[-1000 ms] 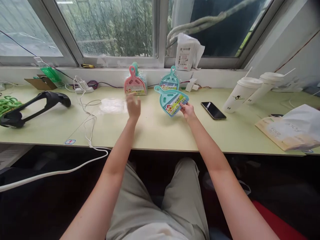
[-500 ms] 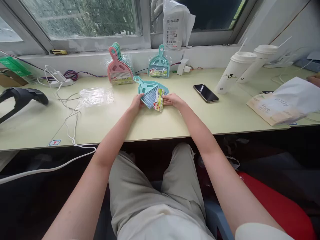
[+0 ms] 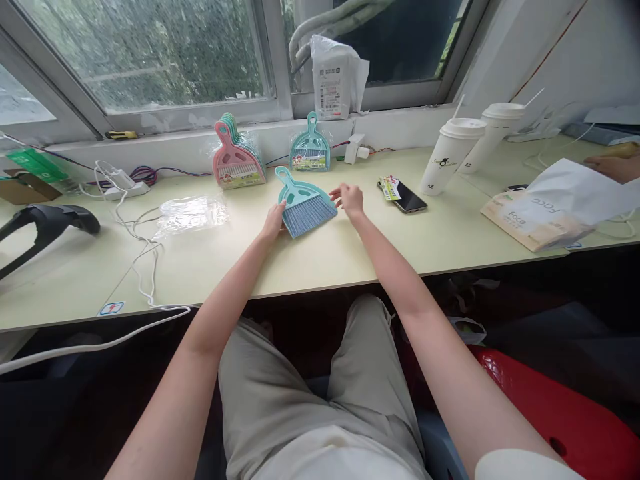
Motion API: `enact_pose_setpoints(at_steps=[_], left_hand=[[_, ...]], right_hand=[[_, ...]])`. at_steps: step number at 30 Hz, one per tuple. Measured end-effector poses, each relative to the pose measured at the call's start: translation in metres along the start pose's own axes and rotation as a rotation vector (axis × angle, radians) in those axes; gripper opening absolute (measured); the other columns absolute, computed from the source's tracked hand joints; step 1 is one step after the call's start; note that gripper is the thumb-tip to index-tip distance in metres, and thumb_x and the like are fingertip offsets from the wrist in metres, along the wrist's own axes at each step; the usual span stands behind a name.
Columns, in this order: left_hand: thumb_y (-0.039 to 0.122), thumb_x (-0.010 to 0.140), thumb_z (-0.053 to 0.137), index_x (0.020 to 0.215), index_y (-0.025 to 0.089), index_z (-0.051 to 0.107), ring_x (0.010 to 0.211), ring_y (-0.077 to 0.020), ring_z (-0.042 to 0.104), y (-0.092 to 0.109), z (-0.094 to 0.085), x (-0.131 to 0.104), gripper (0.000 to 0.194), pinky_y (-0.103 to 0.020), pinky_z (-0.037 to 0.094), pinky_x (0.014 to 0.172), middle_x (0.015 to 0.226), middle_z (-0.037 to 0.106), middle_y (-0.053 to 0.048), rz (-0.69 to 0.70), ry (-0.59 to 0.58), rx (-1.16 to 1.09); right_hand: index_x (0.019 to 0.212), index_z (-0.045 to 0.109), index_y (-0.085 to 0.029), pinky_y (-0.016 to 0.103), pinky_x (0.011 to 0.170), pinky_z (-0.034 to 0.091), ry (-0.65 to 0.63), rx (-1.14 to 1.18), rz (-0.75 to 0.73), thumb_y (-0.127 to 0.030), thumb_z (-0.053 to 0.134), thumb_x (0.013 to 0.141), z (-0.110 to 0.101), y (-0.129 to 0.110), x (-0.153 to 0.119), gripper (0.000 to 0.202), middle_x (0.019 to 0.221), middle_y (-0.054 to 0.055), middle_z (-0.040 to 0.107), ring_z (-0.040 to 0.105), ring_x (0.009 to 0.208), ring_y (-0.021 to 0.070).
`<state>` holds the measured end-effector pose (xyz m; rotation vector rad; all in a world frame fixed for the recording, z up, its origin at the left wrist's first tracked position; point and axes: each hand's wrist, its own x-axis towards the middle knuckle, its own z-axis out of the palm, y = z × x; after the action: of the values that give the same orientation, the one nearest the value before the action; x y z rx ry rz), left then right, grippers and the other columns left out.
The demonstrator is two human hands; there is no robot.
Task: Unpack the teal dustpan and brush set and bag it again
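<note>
A teal dustpan with a blue-grey bristled brush (image 3: 307, 208) nested on it is held just over the table by my left hand (image 3: 275, 219), which grips its left edge. Close to its right edge is my right hand (image 3: 349, 199), fingers apart and slightly curled, with nothing in them. A printed card (image 3: 389, 188) lies partly on the black phone (image 3: 411, 200). Behind stand a pink dustpan set (image 3: 239, 163) in front of several teal ones, and a wrapped teal set (image 3: 310, 150) leaning on the wall.
Clear plastic wrappers (image 3: 193, 215) and white cables (image 3: 150, 250) lie on the left, near a black curved object (image 3: 43, 227). Two lidded cups (image 3: 450, 157) with straws and a paper bag (image 3: 545, 210) are on the right. A wrapped box (image 3: 334, 83) stands on the sill.
The printed card has gone from the brush to the phone. My right hand has let go of it and is open beside the dustpan. The camera view has tilted up slightly.
</note>
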<state>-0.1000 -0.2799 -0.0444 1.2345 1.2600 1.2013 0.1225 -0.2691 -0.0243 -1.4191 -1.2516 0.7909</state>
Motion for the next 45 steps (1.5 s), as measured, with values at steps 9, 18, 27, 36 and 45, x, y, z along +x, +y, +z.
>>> enact_pose_setpoints(at_steps=[9, 18, 27, 36, 45], left_hand=[[0.062, 0.088, 0.048, 0.108, 0.019, 0.052, 0.066, -0.0154, 0.059, 0.0, 0.015, -0.017, 0.048, -0.025, 0.047, 0.06, 0.079, 0.057, -0.002, 0.337, 0.03, 0.256], [0.055, 0.097, 0.028, 0.112, 0.019, 0.059, 0.083, -0.019, 0.062, 0.008, 0.013, -0.025, 0.05, -0.031, 0.046, 0.078, 0.093, 0.067, -0.007, 0.67, 0.104, 0.447], [0.026, 0.097, 0.035, 0.117, 0.02, 0.061, 0.086, -0.023, 0.065, 0.021, 0.012, -0.028, 0.033, -0.031, 0.044, 0.079, 0.089, 0.07, -0.009, 0.517, 0.254, 0.729], [0.028, 0.099, 0.031, 0.129, 0.017, 0.054, 0.093, -0.0283, 0.066, 0.033, -0.008, -0.013, 0.04, -0.035, 0.046, 0.082, 0.097, 0.07, -0.015, 0.249, 0.527, 0.854], [0.027, 0.089, 0.041, 0.101, 0.017, 0.071, 0.103, -0.0296, 0.064, 0.023, -0.057, 0.005, 0.033, -0.035, 0.046, 0.083, 0.105, 0.07, -0.016, -0.017, 0.391, 0.924]], right_hand=[[0.123, 0.056, -0.018, 0.044, 0.099, 0.042, 0.042, -0.63, -0.558, -0.046, 0.037, 0.098, 0.058, -0.024, -0.049, 0.042, 0.125, 0.015, 0.052, 0.044, 0.12, 0.0295], [0.099, 0.056, -0.021, 0.045, 0.096, 0.042, 0.122, -0.359, -0.627, -0.056, 0.039, 0.095, 0.046, -0.019, -0.023, 0.039, 0.105, 0.009, 0.052, 0.048, 0.108, 0.0256], [0.083, 0.052, -0.023, 0.038, 0.087, 0.044, 0.1, -0.294, -0.601, -0.057, 0.046, 0.091, 0.037, -0.025, -0.024, 0.035, 0.092, 0.005, 0.05, 0.049, 0.099, 0.0224], [0.072, 0.048, -0.022, 0.031, 0.08, 0.041, 0.075, -0.27, -0.709, -0.044, 0.056, 0.085, -0.002, -0.055, -0.027, 0.027, 0.081, 0.001, 0.049, 0.049, 0.084, 0.0178], [0.083, 0.068, -0.019, 0.039, 0.09, 0.036, 0.016, -0.913, -0.208, -0.043, 0.059, 0.081, -0.039, -0.011, 0.003, 0.026, 0.098, 0.01, 0.066, 0.057, 0.101, 0.0265]])
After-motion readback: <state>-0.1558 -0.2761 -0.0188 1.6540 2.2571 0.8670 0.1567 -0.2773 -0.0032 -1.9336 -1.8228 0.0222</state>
